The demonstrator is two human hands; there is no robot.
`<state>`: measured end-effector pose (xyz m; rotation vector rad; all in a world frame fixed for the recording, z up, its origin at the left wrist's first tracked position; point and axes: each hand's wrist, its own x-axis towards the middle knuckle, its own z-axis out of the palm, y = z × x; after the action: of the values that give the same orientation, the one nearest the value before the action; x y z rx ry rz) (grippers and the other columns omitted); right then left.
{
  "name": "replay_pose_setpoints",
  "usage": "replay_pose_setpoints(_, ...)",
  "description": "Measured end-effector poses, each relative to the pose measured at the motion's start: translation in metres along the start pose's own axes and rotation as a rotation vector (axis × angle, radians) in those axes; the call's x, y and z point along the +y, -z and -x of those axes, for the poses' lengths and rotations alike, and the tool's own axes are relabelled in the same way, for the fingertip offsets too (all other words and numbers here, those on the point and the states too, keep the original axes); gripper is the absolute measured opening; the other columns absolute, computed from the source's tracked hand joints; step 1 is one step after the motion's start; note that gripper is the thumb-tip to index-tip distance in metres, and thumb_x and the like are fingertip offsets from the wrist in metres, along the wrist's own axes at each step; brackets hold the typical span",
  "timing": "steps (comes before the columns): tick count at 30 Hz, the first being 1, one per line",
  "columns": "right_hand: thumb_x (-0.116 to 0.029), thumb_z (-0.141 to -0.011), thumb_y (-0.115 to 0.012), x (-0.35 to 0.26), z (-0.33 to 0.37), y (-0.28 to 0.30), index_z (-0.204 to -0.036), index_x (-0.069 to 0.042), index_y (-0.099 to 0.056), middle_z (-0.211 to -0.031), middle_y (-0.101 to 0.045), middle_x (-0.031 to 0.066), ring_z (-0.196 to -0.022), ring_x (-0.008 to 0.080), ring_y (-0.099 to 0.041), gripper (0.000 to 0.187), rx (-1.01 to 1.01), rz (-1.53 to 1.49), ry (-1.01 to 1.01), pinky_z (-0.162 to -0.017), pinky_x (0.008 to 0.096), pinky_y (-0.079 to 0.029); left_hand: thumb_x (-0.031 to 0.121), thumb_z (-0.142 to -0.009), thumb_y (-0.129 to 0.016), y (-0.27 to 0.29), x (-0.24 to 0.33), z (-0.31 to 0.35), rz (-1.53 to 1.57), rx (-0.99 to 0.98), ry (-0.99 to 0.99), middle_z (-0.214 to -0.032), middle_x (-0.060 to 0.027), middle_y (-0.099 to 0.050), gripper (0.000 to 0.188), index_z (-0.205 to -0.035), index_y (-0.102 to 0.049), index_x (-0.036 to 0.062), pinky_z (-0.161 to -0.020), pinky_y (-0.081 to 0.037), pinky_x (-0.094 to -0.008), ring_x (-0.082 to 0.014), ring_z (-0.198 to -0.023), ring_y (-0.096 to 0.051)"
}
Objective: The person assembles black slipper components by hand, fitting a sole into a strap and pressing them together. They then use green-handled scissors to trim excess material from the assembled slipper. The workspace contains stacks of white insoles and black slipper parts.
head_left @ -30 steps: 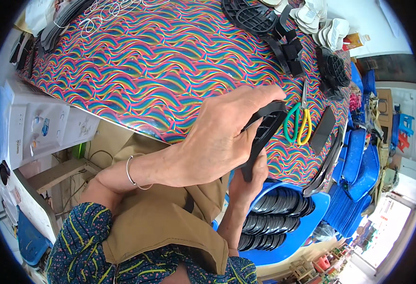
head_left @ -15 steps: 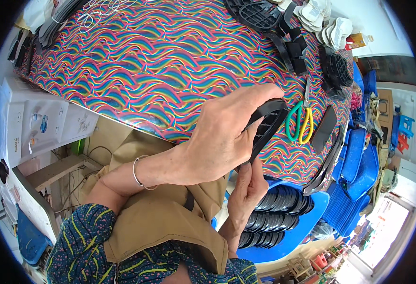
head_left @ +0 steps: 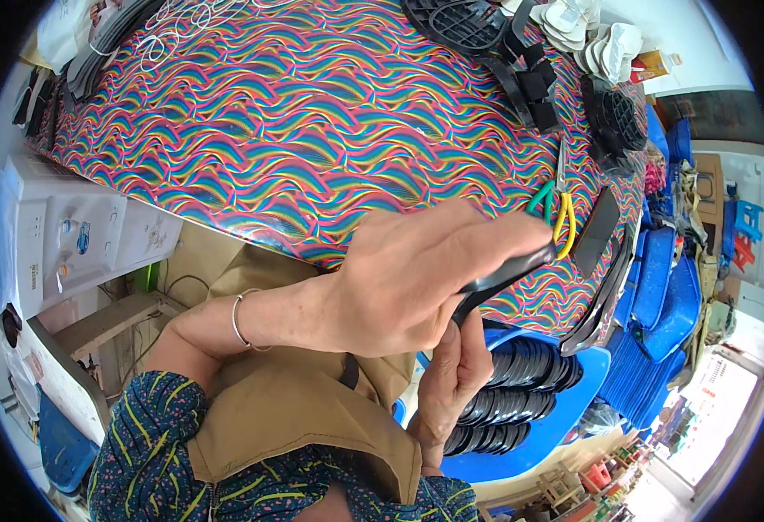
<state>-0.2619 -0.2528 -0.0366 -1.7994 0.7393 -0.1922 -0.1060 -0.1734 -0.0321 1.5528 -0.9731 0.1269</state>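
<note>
My left hand (head_left: 408,278) is closed over the upper end of a black, rimmed shoe sole (head_left: 508,275), its fingers bent round the edge and hiding much of it. Below it, my right hand (head_left: 454,370) pinches the sole's lower end between thumb and fingers. The sole is held in the air, tilted, over the near right edge of the patterned table (head_left: 260,130). Just beyond my left hand lie scissors (head_left: 562,184) with green and yellow handles, partly covered by that hand. A flat dark block (head_left: 597,233) rests to their right.
A blue tub (head_left: 565,435) with rows of stacked black pieces (head_left: 530,370) stands below the table's right edge. Black soles (head_left: 465,24), white insole shapes (head_left: 613,52) and long black strips (head_left: 595,317) lie on the table. Grey strips and white cord are at the far left.
My left hand has moved down and turned over the sole, covering more of it. The sole has tipped lower, and its inner side no longer shows. My right hand keeps its pinch.
</note>
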Motion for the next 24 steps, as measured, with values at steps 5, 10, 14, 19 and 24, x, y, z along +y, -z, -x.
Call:
replay_pose_setpoints(5,-0.037,-0.105,-0.039,0.044,-0.008,-0.002,-0.139,0.011,-0.045,-0.133,-0.058,0.0177,-0.118,0.0236,-0.059,0.059,0.054,-0.596,0.021,-0.102,0.0417,-0.047,0.001,-0.086,-0.070,0.007,-0.008,0.000,0.218,0.046,0.141,-0.111,-0.0148,-0.069,0.034,-0.119,-0.063,-0.0020,-0.085,-0.054,-0.0319,-0.0226,-0.099,-0.068)
replay_pose_setpoints(10,-0.040,-0.105,-0.043,0.038,-0.029,-0.006,-0.131,0.009,-0.053,-0.120,-0.065,0.0154,-0.104,0.0205,-0.065,0.056,0.121,-0.667,0.049,-0.092,0.0351,-0.051,0.003,-0.089,-0.070,-0.003,-0.011,0.007,0.393,0.115,0.237,-0.118,-0.0137,-0.065,0.036,-0.123,-0.058,-0.0032,-0.090,-0.051,-0.0296,-0.0175,-0.104,-0.065)
replay_pose_setpoints(14,-0.034,-0.105,-0.046,0.016,-0.035,-0.011,-0.122,0.007,-0.060,-0.105,-0.067,0.0097,-0.087,0.0119,-0.062,0.046,0.045,-0.600,0.151,-0.077,0.0268,-0.048,0.001,-0.088,-0.071,-0.002,-0.008,0.008,0.410,0.137,0.274,-0.116,-0.0128,-0.066,0.037,-0.122,-0.060,-0.0029,-0.089,-0.051,-0.0293,-0.0175,-0.103,-0.065)
replay_pose_setpoints(19,-0.031,-0.106,-0.044,0.019,-0.034,-0.009,-0.121,0.004,-0.062,-0.093,-0.063,0.0036,-0.075,0.0077,-0.051,0.042,0.116,0.011,0.141,-0.066,0.0223,-0.040,-0.001,-0.089,-0.066,-0.001,0.002,0.006,0.142,0.060,0.116,-0.108,-0.0152,-0.070,0.028,-0.117,-0.065,-0.0028,-0.080,-0.056,-0.0306,-0.0229,-0.093,-0.071)
replay_pose_setpoints(24,-0.034,-0.105,-0.046,0.006,-0.042,-0.003,-0.130,0.006,-0.059,-0.105,-0.069,0.0090,-0.090,0.0126,-0.061,0.049,0.131,-0.255,0.201,-0.082,0.0266,-0.048,0.001,-0.088,-0.071,-0.002,-0.009,0.005,0.326,0.034,0.248,-0.115,-0.0130,-0.067,0.034,-0.120,-0.061,-0.0033,-0.088,-0.052,-0.0301,-0.0182,-0.101,-0.066)
